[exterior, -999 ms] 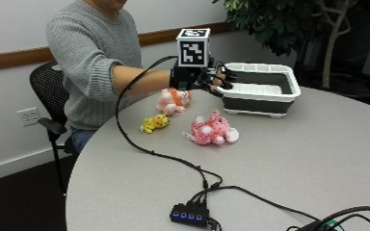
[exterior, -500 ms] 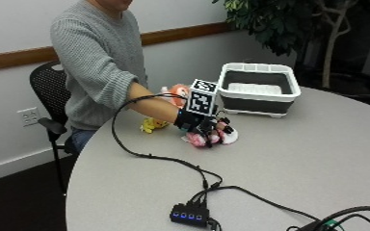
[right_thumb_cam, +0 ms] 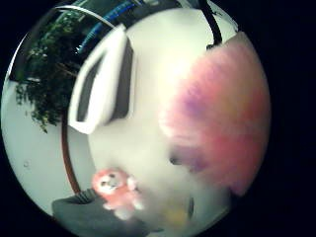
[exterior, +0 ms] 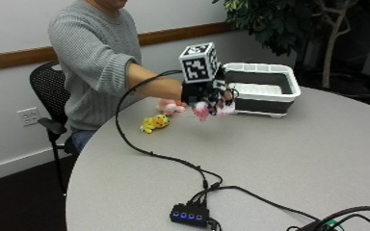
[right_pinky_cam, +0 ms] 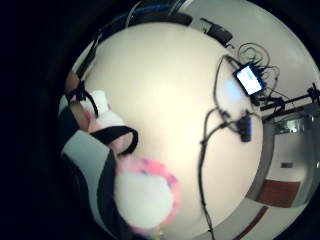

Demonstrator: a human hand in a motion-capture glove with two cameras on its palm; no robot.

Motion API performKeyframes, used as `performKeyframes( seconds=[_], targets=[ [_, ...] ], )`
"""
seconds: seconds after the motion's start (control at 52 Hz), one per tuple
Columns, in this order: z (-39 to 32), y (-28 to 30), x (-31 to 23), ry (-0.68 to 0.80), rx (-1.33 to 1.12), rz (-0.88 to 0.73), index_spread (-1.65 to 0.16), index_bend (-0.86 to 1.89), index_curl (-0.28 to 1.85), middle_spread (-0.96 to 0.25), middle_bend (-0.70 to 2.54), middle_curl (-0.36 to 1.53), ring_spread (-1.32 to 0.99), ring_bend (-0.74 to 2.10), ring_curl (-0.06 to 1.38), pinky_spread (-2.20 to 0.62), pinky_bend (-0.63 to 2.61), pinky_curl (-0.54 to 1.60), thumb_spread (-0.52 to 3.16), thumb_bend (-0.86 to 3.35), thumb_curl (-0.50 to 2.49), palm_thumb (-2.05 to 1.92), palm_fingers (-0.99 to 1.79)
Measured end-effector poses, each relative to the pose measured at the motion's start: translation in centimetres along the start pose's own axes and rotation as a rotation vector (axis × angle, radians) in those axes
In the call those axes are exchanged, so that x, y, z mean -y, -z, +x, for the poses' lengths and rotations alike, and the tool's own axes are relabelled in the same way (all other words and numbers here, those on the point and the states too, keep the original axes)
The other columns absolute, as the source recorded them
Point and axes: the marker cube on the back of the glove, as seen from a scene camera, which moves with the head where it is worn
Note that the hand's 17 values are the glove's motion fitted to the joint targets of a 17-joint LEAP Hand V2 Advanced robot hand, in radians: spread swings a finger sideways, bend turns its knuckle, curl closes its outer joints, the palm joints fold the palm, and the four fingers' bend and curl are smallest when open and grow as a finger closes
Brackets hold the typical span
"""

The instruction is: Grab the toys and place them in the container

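While aloft in curled fingers [exterior: 225,97], fluffy pink toy [exterior: 202,111].

The white container [exterior: 262,89] stands open on top, with only its near wall in the way. Two small toys, a yellow one [exterior: 154,123] and a pink one [exterior: 170,106], lie near the table [exterior: 287,159] edge. A black cable [exterior: 165,156] crosses the front.

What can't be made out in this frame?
- Pink toy: outside view, mostly covered by the gloved right hand; blurred in the thumb side palm view.
- Container contents: near wall hides its floor.
- Salmon toy: partly behind the forearm.
- Yellow toy: details too small.
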Motion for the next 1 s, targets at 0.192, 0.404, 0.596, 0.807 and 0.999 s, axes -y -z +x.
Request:
performKeyframes(
  seconds=[0.192, 0.404, 0.596, 0.807, 0.999],
  targets=[
    [0.8, 7.0, 2.4, 0.015, 0.006, 0.033, -0.43, 0.24, 0.18, -0.26, 0.58, 0.45, -0.4, 1.25, 0.52, -0.43, 1.06, 0.42, 0.93, 0.14, 0.63, 0.63, 1.01],
    [-9.3, 5.8, 4.0, 0.141, 0.097, 0.001, -0.45, 0.22, 0.22, -0.27, 0.56, 0.5, -0.41, 1.22, 0.53, -0.44, 1.03, 0.43, 0.78, 0.1, 0.73, 0.64, 1.02],
    [-23.6, 5.3, 5.5, 0.382, 0.143, -0.027, -0.45, 0.18, 0.24, -0.28, 0.51, 0.53, -0.41, 1.21, 0.54, -0.45, 1.02, 0.44, 0.71, 0.06, 0.79, 0.63, 1.01],
    [-28.4, 3.9, 6.3, 0.437, 0.071, -0.066, -0.45, 0.11, 0.23, -0.29, 0.44, 0.56, -0.41, 1.21, 0.55, -0.45, 1.06, 0.45, 0.71, 0.03, 0.84, 0.62, 0.94],
    [-27.0, 2.3, 5.4, 0.414, -0.013, -0.214, -0.36, 0.06, 0.15, -0.22, 0.12, 0.45, -0.29, 0.98, 0.51, -0.29, 1.38, 0.55, 1.07, -0.11, 0.62, 0.18, -0.14]
  ],
)
